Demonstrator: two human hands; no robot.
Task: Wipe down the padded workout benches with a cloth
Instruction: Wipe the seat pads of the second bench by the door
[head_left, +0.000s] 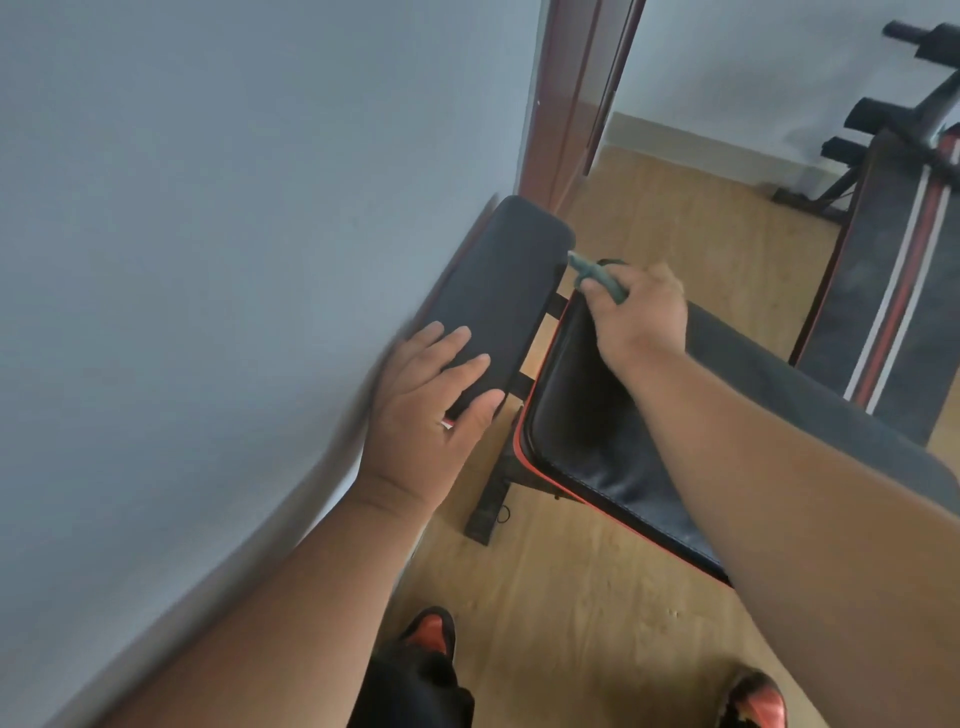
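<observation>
The left hand (436, 395) lies flat on the near end of the seat pad (498, 291), fingers straight and slightly spread, the thumb hooked over the pad's near corner. This small black pad runs from the hand toward 1 o'clock, along the grey wall (208, 208) that fills the view from 9 to 12 o'clock.

The right hand (641, 317) sits at about 1 o'clock from the left hand, fingers curled round a green cloth (597, 275). A twisted end of the cloth sticks out past the knuckles toward 11 o'clock, just beside the far right corner of the seat pad; whether it touches the pad cannot be told. The hand is over the top edge of the back pad (587, 431), a longer glossy black cushion with red piping that slopes away toward 4 o'clock beneath the right forearm.

A narrow gap with black frame bars separates the two pads, and a frame leg (488, 504) stands on the wood floor (561, 613) below it.

At 2 o'clock, well apart, a second bench (883, 291) with red and white stripes stands by the far wall. At 12 o'clock is a reddish-brown door frame (566, 104). Two red-and-black shoes (431, 631) show at 6 o'clock.
</observation>
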